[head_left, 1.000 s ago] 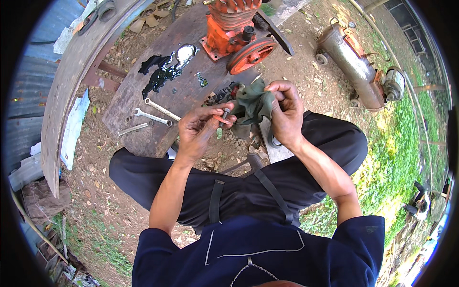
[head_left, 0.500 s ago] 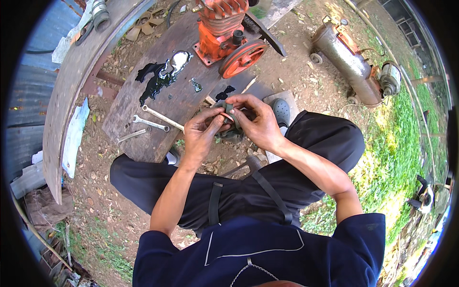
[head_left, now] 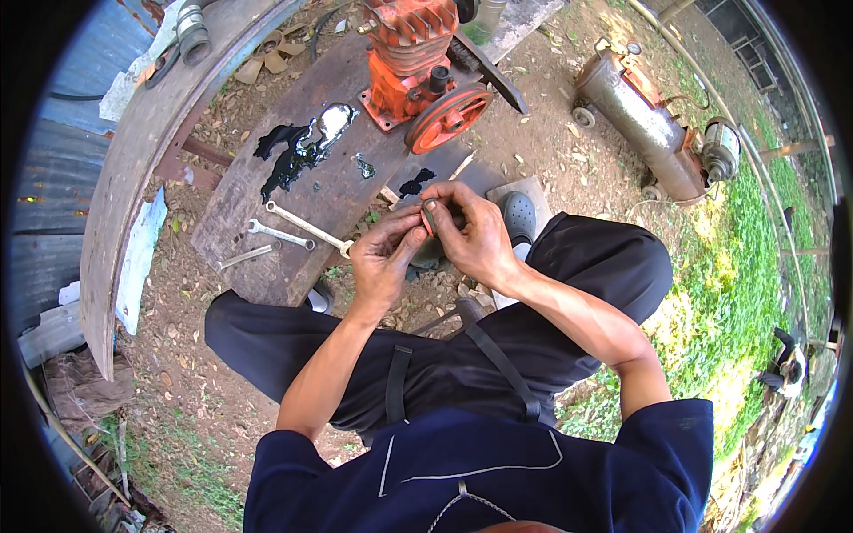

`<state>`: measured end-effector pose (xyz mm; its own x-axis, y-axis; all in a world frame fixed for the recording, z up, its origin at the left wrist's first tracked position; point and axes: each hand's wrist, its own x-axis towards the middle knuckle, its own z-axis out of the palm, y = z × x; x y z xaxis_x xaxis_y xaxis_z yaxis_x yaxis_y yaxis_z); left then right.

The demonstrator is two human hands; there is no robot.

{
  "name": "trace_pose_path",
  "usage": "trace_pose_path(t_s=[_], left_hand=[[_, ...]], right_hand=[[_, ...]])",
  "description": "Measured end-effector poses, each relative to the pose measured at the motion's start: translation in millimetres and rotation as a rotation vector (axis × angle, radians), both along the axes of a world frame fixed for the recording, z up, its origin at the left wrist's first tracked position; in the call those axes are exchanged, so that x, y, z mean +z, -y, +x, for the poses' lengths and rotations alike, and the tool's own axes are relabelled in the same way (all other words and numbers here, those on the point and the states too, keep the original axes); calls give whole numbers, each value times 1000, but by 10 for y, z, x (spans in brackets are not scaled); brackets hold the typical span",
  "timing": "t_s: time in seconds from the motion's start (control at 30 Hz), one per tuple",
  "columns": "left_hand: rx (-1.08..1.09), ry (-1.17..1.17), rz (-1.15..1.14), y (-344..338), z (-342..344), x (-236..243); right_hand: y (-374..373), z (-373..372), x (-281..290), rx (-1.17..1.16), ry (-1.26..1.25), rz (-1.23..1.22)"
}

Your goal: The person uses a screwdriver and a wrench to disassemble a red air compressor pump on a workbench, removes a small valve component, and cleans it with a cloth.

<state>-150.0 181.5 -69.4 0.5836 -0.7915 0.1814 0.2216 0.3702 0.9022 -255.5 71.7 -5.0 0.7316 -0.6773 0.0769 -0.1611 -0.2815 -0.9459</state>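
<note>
My left hand (head_left: pixel 386 253) and my right hand (head_left: pixel 466 235) meet over my lap, fingers closed around a small orange-red part (head_left: pixel 427 225). The fingers hide most of it; I cannot tell whether the bolt seen earlier is still in it. A dark green rag (head_left: pixel 425 264) shows only partly, bunched beneath the fingers. Just left of my hands, three wrenches (head_left: pixel 309 228) lie on a weathered wooden board (head_left: pixel 235 200), near a puddle of black oil (head_left: pixel 289 160). An orange compressor pump with a flywheel (head_left: pixel 449 118) stands on the board's far end.
A rusty compressor tank (head_left: pixel 649 133) on wheels lies on the dirt at the right, beside grass. A curved plank (head_left: pixel 124 204) and corrugated metal sheeting (head_left: pixel 53 178) line the left, with pipe fittings (head_left: pixel 193 35) on top. My shoe (head_left: pixel 518 213) rests on a small board.
My hands have come together, the right moving left from where it held up the rag. The rag is now bunched lower and mostly hidden by my fingers.
</note>
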Motion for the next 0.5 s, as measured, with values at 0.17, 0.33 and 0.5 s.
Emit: trace_pose_path(t_s=[0.17,0.33,0.5], left_hand=[[81,143,91,3,-25,5],[132,201,72,12,-43,-13],[136,182,0,-5,-21,87]], right_hand=[[-4,-15,-79,22,77,119],[6,-27,-167,86,199,174],[71,-66,-64,219,251,11]])
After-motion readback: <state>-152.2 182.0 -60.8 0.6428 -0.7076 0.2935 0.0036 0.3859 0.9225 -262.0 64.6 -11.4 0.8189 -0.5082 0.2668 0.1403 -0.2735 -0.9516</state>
